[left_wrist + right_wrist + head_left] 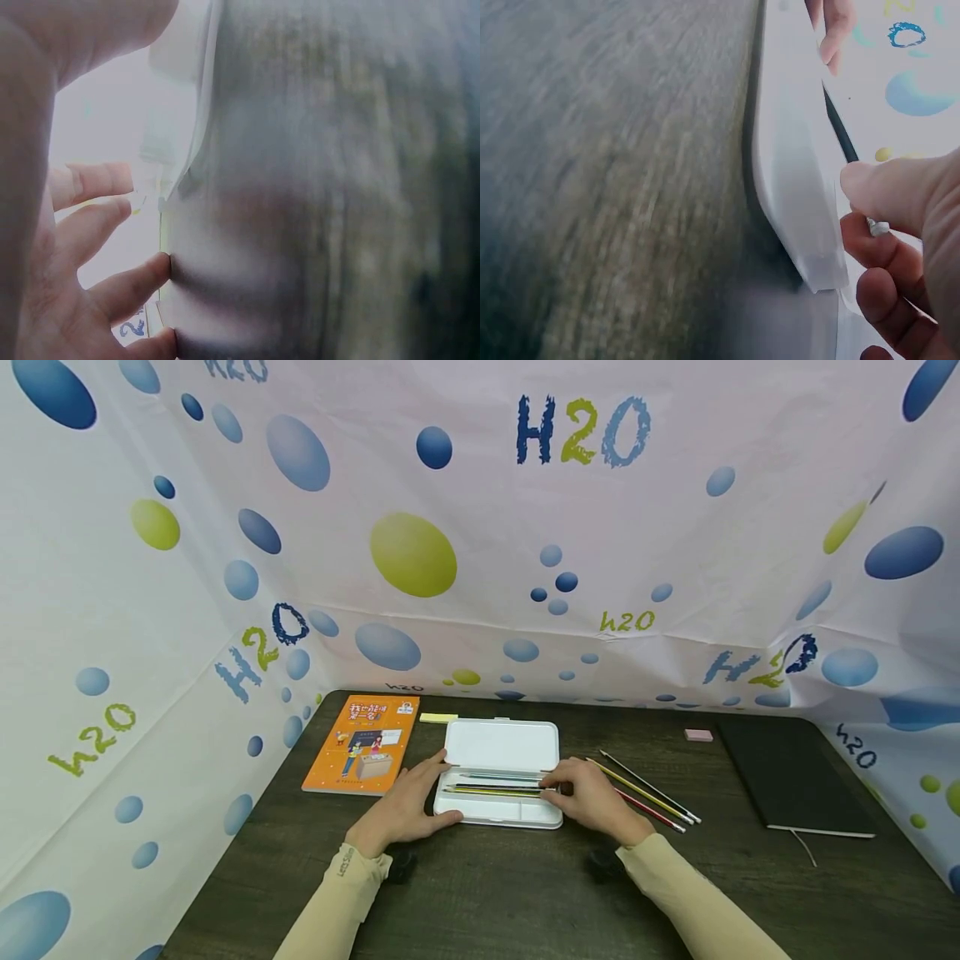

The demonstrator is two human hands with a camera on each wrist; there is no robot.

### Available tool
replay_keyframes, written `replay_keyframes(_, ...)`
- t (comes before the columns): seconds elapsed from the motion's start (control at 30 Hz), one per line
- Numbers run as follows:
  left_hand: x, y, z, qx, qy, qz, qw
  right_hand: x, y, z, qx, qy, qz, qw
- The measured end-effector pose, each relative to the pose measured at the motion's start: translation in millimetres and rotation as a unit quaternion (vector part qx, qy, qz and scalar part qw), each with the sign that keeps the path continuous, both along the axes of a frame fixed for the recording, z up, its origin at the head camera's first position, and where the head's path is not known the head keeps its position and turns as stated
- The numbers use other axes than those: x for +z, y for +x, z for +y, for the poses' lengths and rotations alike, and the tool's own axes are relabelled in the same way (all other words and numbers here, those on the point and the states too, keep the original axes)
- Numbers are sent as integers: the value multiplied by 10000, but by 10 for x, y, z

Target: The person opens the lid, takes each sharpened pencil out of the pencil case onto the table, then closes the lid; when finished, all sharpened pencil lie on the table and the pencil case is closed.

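A white pencil case (502, 745) lies with its lid swung back, and several pencils (487, 792) lie lengthwise in its tray. My left hand (402, 802) is at the case's left end, fingers spread beside it and thumb along the front corner. Over the right end, my right hand (588, 793) pinches a dark pencil (841, 129) between thumb and fingers, close to its white-tipped end. In the left wrist view, the left fingers (135, 289) are extended and apart, with nothing gripped between them.
Loose pencils, including a red one (651, 811) and a yellow one (637, 789), lie right of the right hand. Farther right are a pink eraser (698, 735) and a black notebook (795, 777). An orange book (363, 743) and a yellow strip (438, 717) lie on the left.
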State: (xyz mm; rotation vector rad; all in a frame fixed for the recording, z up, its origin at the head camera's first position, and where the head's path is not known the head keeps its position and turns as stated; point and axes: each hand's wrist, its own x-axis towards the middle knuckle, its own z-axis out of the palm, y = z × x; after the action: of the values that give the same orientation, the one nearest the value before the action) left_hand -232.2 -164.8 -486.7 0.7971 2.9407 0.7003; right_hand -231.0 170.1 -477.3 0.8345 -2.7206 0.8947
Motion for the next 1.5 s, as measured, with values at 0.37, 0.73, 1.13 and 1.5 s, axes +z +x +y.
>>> replay_keyframes(0.37,-4,3,1,21,-60,-27,10000,-51,23,84,-234,-815,-745,9936)
replay_keyframes(0.73,15,12,4,10,12,-31,10000,-46,54,175,-481,-1207,-869,9877)
replay_keyframes(1.13,58,21,12,-31,-11,-79,10000,-9,184,506,-822,-1689,-991,9772)
replay_keyframes(1.5,38,11,6,-41,57,-29,10000,86,455,1050,-1402,-1751,-835,9709)
